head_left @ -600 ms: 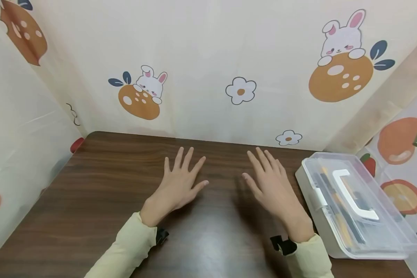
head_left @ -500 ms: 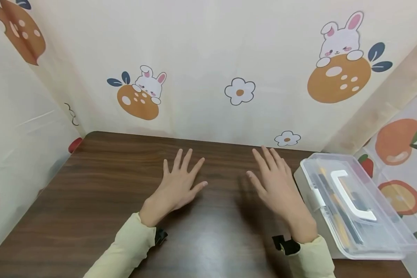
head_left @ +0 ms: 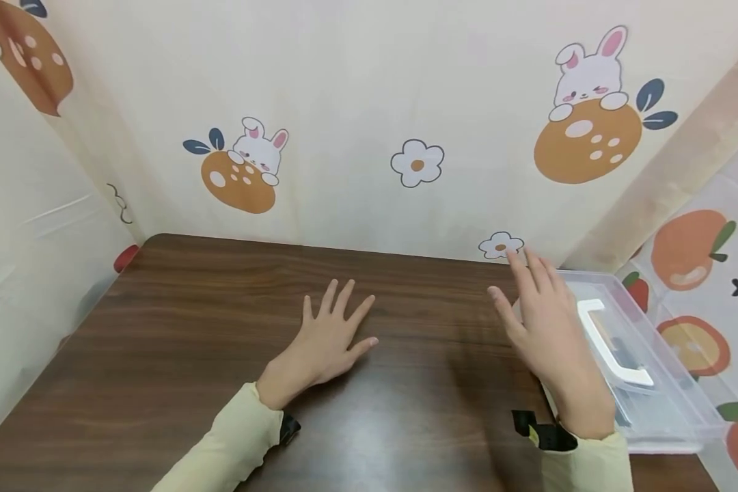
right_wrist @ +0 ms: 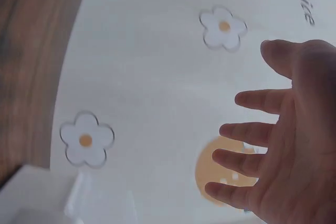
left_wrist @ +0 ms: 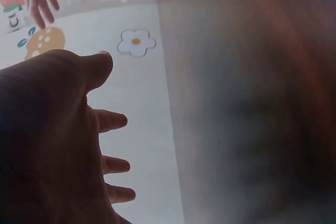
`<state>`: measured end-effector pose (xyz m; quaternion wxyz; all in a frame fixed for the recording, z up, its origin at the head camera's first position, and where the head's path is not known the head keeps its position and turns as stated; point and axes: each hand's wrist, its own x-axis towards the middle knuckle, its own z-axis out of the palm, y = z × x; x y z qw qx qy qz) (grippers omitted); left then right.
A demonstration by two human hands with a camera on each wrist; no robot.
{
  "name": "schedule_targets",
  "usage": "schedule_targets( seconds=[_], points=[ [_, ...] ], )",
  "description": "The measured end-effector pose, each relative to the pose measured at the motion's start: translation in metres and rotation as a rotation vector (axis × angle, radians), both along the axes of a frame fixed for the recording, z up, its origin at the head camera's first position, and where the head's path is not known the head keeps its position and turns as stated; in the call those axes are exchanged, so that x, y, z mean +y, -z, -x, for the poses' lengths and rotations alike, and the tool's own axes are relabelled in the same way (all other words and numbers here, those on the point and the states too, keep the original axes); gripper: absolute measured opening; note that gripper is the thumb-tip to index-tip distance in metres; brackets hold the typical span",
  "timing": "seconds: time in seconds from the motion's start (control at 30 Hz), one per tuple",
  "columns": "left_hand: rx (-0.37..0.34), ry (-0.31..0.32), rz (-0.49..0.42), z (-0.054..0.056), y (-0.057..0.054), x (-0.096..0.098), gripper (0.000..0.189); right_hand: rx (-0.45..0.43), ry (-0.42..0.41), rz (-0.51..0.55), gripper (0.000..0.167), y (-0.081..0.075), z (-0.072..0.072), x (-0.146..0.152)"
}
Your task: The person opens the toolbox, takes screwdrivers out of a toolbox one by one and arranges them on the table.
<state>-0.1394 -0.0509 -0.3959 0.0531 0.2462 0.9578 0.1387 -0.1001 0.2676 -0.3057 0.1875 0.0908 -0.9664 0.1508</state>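
In the head view my left hand [head_left: 326,345] is spread, palm down, over the middle of the dark wooden table [head_left: 221,294], holding nothing. My right hand [head_left: 550,328] has its fingers straight and overlaps the left side of a plastic storage box [head_left: 676,383] with a clear lid and a white handle [head_left: 611,348]. Part of the box, with its front latch, is hidden behind that hand and wrist. The right wrist view shows the right palm [right_wrist: 294,156] with nothing in it, and a white corner of the box [right_wrist: 37,192] below.
A pale cloth [head_left: 344,89] printed with rabbits, fruit and flowers hangs behind the table's far edge and along both sides. The box stands at the table's right edge, close to the cloth.
My right hand has moved right and up, from beside the box to in front of its left part. My left hand has shifted slightly right and nearer. The view has turned slightly right.
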Motion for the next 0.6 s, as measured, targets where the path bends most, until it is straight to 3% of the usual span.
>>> schedule_targets(
  seconds=[0.3,0.6],
  points=[
    [-0.031,0.081,-0.035,-0.012,0.008,0.022,0.073,0.005,0.075,0.086,0.066,-0.008,-0.011,0.040],
    [0.023,0.145,-0.061,-0.023,0.005,0.053,0.074,-0.008,0.180,0.094,0.066,-0.012,-0.022,0.069]
  ],
)
